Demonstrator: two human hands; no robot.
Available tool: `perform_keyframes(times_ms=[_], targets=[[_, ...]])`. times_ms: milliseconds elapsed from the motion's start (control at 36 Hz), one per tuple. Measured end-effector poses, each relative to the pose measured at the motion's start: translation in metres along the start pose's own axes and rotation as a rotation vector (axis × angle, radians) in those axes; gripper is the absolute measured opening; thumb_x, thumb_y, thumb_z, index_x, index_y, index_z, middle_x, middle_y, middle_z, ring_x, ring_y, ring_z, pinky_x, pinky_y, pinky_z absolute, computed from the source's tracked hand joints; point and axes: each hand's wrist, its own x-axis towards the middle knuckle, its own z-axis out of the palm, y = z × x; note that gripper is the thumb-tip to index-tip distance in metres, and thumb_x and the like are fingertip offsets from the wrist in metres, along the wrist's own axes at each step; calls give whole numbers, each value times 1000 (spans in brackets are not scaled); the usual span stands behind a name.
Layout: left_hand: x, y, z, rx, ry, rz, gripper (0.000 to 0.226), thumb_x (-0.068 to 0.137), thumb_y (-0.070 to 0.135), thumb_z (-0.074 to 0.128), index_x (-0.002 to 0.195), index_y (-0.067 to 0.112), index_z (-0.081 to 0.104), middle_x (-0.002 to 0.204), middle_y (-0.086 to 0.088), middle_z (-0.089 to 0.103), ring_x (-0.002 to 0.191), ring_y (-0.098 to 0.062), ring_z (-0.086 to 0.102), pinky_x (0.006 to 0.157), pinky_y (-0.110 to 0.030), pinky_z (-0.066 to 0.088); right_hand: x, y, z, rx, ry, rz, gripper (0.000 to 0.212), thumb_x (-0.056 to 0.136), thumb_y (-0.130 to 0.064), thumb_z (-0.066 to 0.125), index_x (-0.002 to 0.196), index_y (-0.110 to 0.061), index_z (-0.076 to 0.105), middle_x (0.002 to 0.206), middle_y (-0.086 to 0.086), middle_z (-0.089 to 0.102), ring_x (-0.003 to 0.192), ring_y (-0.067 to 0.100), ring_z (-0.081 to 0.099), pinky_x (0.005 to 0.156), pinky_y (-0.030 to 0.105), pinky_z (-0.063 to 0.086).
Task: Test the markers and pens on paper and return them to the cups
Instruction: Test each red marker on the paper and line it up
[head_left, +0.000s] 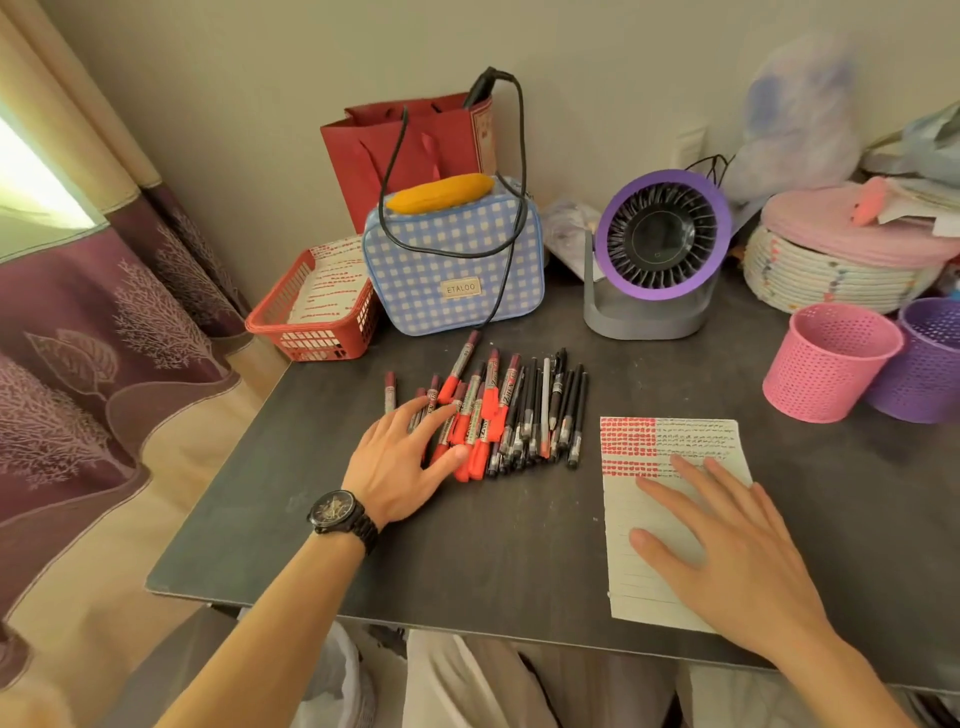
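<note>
At the back of my dark table (467, 545), a blue checked bag (452, 270) marked ETALOO stands between a red mesh basket (317, 347) and a purple-rimmed fan (660, 236). A black cable (521, 156) loops over the bag's front, and a red paper bag (363, 161) stands behind it. A lidded coiled basket (821, 275) sits far right.

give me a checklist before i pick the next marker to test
1. Paper pinned flat: ok, the right hand lies flat on it.
2. Blank lines left: ok, the lower part of the paper is unmarked.
3. Marker gripped: not ok, straight fingers of the left hand only touch the pile of red markers.
4. Pink cup upright, mouth open: ok.
5. Purple cup upright: ok; its inside, cannot tell.
6. Ink in the markers: cannot tell.
</note>
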Motion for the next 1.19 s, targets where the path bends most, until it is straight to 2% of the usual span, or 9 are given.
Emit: perform_keyframes(times_ms=[139, 306, 528, 778, 861, 1000, 1083, 1139, 1194], targets=[[15, 6, -2, 73, 68, -33, 74, 90, 77, 10, 147, 43, 43, 145, 3, 50, 132, -24, 47, 107, -43, 36, 1, 0, 2, -5, 7, 9, 80, 76, -91, -7, 148, -65, 13, 166, -26, -9, 153, 6, -18, 119, 34, -19], [56, 16, -12, -45, 151, -145, 52, 94, 68, 33, 123, 37, 64, 131, 5, 57, 124, -23, 50, 103, -43, 38, 1, -1, 4, 34, 26, 20, 77, 77, -91, -1, 147, -66, 20, 165, -28, -9, 150, 0, -22, 121, 33, -18], [119, 26, -23, 63, -124, -353, 42, 94, 54, 49, 120, 27, 69, 136, -7, 55, 129, -33, 45, 103, -47, 40, 2, 1, 7, 60, 38, 16, 76, 79, -91, 1, 149, -65, 17, 164, -30, -13, 148, -1, -27, 120, 33, -21], [140, 17, -11, -263, -130, -524, 39, 89, 48, 60, 102, 14, 74, 122, -17, 65, 118, -40, 55, 102, -47, 47, 0, 0, 7, 105, 71, -8, 70, 86, -84, 15, 151, -58, 27, 167, -24, 0, 153, 4, -16, 125, 36, -13], [130, 16, -15, -390, -39, -521, 29, 95, 49, 57, 84, 23, 64, 114, -14, 70, 107, -34, 60, 91, -38, 48, 0, 1, 8, 85, 74, -14, 72, 86, -84, 13, 152, -57, 26, 168, -22, -1, 154, 6, -16, 125, 37, -13], [84, 22, -26, -435, 191, -456, 23, 95, 44, 55, 100, 22, 61, 106, -1, 67, 107, -28, 59, 91, -45, 50, -2, 0, 9, 65, 87, -15, 70, 87, -83, 13, 152, -58, 26, 168, -22, 0, 154, 6, -15, 123, 34, -15], [41, 38, -32, -615, 288, -360, 15, 98, 42, 56, 101, 28, 59, 92, 14, 66, 91, -14, 62, 71, -31, 44, -3, -2, 10, 35, 90, -7, 71, 87, -82, 9, 152, -58, 23, 168, -22, -1, 153, 5, -16, 123, 32, -16], [12, 53, -32, -746, 286, -315, 6, 101, 41, 54, 98, 37, 57, 86, 12, 69, 80, -6, 64, 65, -26, 45, -4, -3, 9, 37, 82, -10, 72, 86, -82, 7, 153, -57, 20, 168, -21, -2, 153, 3, -17, 122, 30, -19], [-17, 70, -28, -863, 282, -250, 14, 103, 37, 51, 92, 42, 56, 81, 8, 70, 63, -5, 59, 58, -23, 46, -6, -3, 9, 25, 62, -24, 75, 86, -82, 4, 155, -56, 15, 168, -20, -6, 153, 3, -19, 121, 32, -21]])
